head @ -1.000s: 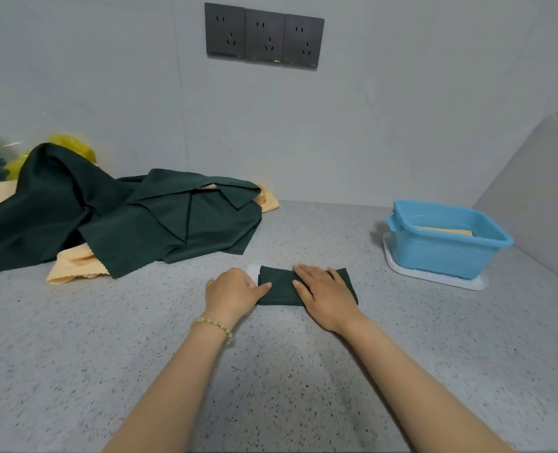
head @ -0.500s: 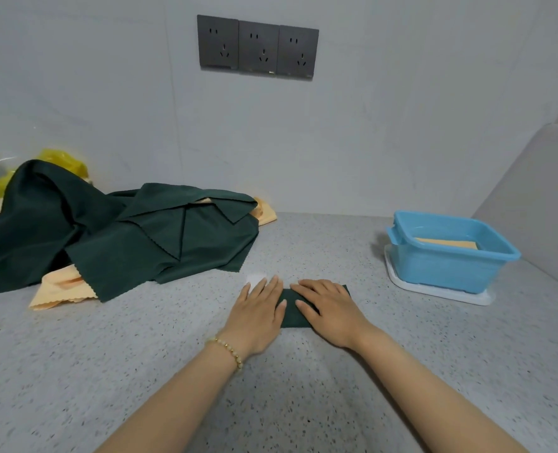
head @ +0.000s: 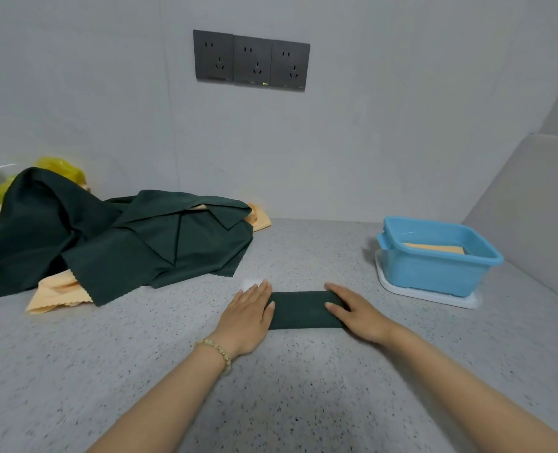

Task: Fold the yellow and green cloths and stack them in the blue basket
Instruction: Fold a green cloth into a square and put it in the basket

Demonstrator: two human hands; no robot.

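A dark green cloth [head: 300, 309] lies folded into a narrow strip on the speckled counter. My left hand [head: 250, 313] lies flat on its left end, fingers straight. My right hand [head: 357, 313] lies flat on its right end. The blue basket [head: 434, 273] stands to the right on a white tray [head: 431, 294], with a folded yellow cloth [head: 433, 247] inside. A heap of unfolded green cloths [head: 114, 246] sits at the left, with yellow cloths [head: 55, 294] poking out beneath.
A yellow plastic bag [head: 60, 166] sits behind the heap by the wall. A small white patch [head: 250, 284] shows just beyond my left hand. A grey socket panel [head: 251, 60] is on the back wall. A slanted wall closes off the right side.
My hands have slid apart along the folded green cloth, from its middle to its two ends. The strip now shows between them.
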